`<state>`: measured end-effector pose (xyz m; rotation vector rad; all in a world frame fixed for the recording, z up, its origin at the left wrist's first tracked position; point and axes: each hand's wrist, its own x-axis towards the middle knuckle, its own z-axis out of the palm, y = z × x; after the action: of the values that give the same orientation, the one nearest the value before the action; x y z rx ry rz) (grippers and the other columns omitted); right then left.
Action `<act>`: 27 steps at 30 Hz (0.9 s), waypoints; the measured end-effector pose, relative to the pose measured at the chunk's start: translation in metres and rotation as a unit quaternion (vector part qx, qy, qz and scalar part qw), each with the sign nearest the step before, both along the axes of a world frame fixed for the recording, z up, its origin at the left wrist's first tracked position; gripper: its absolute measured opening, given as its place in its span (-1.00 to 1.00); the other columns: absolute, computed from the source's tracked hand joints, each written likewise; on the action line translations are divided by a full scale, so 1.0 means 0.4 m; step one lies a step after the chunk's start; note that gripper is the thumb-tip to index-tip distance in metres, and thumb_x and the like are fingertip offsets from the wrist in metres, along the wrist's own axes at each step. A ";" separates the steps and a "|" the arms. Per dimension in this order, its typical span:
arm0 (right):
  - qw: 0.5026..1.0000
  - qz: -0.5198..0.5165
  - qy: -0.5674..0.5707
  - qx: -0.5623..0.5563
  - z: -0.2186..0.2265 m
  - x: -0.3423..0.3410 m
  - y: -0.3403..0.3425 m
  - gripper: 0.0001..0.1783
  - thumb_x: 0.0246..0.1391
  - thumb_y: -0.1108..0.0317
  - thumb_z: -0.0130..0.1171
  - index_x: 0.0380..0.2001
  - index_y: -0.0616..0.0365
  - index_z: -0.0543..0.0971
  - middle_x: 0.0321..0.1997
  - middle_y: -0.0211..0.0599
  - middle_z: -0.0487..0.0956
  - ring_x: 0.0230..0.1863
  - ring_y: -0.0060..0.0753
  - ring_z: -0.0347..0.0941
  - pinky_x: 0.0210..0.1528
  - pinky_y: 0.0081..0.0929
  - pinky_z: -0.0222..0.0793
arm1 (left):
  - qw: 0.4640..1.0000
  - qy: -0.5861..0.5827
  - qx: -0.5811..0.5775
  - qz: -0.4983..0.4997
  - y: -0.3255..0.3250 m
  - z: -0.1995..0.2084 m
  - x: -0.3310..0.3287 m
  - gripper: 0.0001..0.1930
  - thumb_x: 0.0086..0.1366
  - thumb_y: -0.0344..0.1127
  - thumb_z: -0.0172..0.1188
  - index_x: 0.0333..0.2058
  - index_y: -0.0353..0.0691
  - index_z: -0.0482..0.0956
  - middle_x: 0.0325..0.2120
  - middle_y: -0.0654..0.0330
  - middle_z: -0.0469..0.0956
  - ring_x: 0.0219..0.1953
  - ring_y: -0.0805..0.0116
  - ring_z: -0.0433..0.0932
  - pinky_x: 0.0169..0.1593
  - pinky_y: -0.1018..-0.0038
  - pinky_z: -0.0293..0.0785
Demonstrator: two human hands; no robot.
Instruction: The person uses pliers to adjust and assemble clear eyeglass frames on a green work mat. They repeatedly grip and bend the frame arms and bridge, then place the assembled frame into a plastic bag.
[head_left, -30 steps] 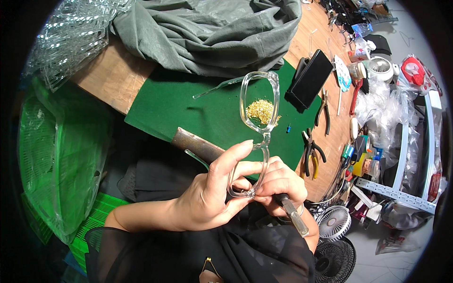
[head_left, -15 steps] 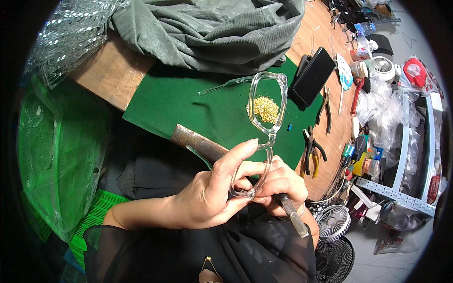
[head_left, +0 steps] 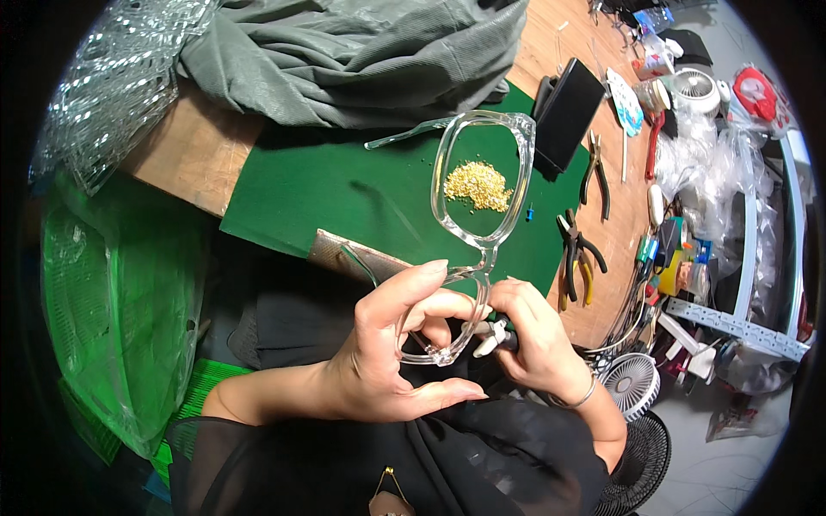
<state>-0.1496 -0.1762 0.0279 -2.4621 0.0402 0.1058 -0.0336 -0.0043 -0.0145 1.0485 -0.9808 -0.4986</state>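
Observation:
My left hand (head_left: 387,344) grips a clear plastic eyeglass frame (head_left: 440,202) by its lower rim, fingers passing through the lens opening, thumb stretched out below. The frame stands on end, one temple pointing left over the mat, the other toward me. Close at its right, my right hand (head_left: 538,340) is curled round a small hand tool (head_left: 492,337) with a silvery tip and a dark body; its exact kind is hard to make out. Behind the upper lens opening, a pile of tiny gold-coloured parts (head_left: 478,186) lies on the green mat (head_left: 301,185).
Right of the mat lie two pairs of pliers (head_left: 594,182) (head_left: 575,258) and a black phone-like slab (head_left: 569,116). A small blue pin (head_left: 530,213) is near the pile. Grey cloth (head_left: 344,64) and clear frames (head_left: 120,95) fill the far left; a green plastic-lined basket (head_left: 120,301) stands left.
My right hand has drawn right, off the frame's lower end, and the tool has turned so its silvery tip faces the frame. My left thumb has opened away from the rim.

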 end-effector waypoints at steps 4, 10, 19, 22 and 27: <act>0.999 0.026 0.017 -0.008 0.009 0.008 0.000 -0.48 -0.42 0.59 0.21 -0.22 0.26 0.37 -0.24 -0.09 0.39 -0.12 -0.01 0.35 0.06 -0.13 0.24 | 1.000 -0.005 0.017 0.001 -0.001 -0.006 -0.008 0.15 -0.16 -0.40 0.51 0.20 -0.24 -0.28 -0.16 -0.12 0.44 -0.39 0.47 0.46 -0.30 0.64 0.39; 0.996 0.062 0.034 -0.054 0.035 0.030 0.007 -0.47 -0.45 0.53 0.24 -0.23 0.25 0.38 -0.28 -0.13 0.38 -0.13 -0.06 0.35 0.11 -0.07 0.21 | 0.999 -0.041 0.021 -0.009 -0.003 -0.008 -0.003 0.11 -0.13 -0.44 0.48 0.20 -0.25 -0.27 -0.15 -0.15 0.43 -0.41 0.46 0.45 -0.28 0.63 0.38; 0.995 0.055 0.006 -0.085 0.019 0.031 0.013 -0.60 -0.48 0.52 0.22 -0.39 0.21 0.40 -0.42 -0.20 0.34 -0.33 -0.15 0.31 -0.23 -0.30 0.26 | 0.986 -0.152 0.058 0.037 0.000 0.005 0.003 -0.01 -0.08 -0.43 0.44 0.15 -0.35 -0.19 -0.24 -0.17 0.49 -0.23 0.13 0.55 -0.10 0.31 0.44; 0.991 0.056 -0.014 -0.121 -0.005 0.018 0.010 -0.68 -0.44 0.53 0.15 -0.45 0.21 0.40 -0.43 -0.22 0.36 -0.36 -0.18 0.32 -0.30 -0.34 0.24 | 0.987 -0.144 0.053 0.041 -0.001 0.007 0.000 -0.23 -0.09 -0.45 0.44 0.03 -0.43 0.11 -0.29 -0.11 0.53 -0.30 0.13 0.55 -0.20 0.34 0.41; 0.985 0.054 -0.027 -0.161 -0.022 0.007 0.016 -0.75 -0.42 0.56 0.07 -0.49 0.21 0.41 -0.41 -0.24 0.39 -0.38 -0.23 0.32 -0.37 -0.39 0.21 | 0.987 -0.139 0.058 0.058 -0.003 0.010 0.000 -0.59 -0.13 -0.47 0.44 -0.29 -0.42 0.46 -0.35 -0.01 0.56 -0.40 0.18 0.51 -0.32 0.38 0.33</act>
<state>-0.1469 -0.1699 0.0192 -2.7886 -0.1072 0.0849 -0.0334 -0.0057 -0.0104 1.2957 -1.1380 -0.3215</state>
